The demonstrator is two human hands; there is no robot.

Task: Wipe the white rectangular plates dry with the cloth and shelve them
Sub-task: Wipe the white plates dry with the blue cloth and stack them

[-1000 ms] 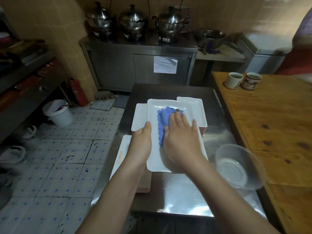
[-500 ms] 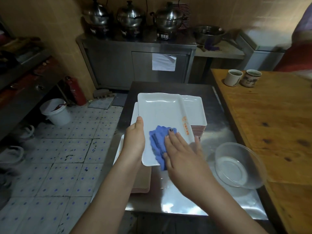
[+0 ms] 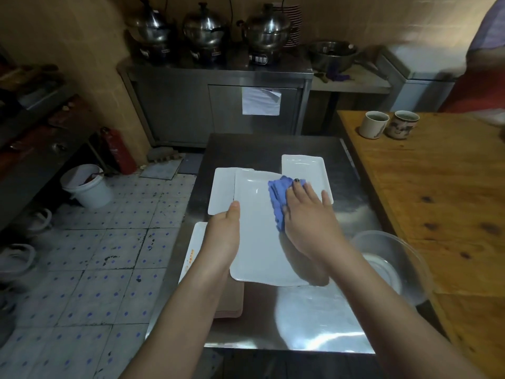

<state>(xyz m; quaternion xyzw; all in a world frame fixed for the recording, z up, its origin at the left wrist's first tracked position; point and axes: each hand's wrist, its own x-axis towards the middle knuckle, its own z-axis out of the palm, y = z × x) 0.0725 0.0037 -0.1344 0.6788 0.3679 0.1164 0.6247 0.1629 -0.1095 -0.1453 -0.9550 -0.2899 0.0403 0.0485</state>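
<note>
The held plate (image 3: pixel 254 242) is being kept low over the near half of the tabletop (image 3: pixel 314 318), the left grip (image 3: pixel 222 236) grasping its left edge, thumb on top. The right grip (image 3: pixel 308 220) is lying released and flat, fingers straight, pressing the blue cloth (image 3: pixel 277 198) onto the plate's far right part. Judgement: the wipe is best served by steady flat pressure and overlapping passes running into rim and corners. Farther off, other white plates (image 3: pixel 303 170) are waiting on the tabletop. Against half a second earlier, the cloth is now working the far end, having left the near edge.
</note>
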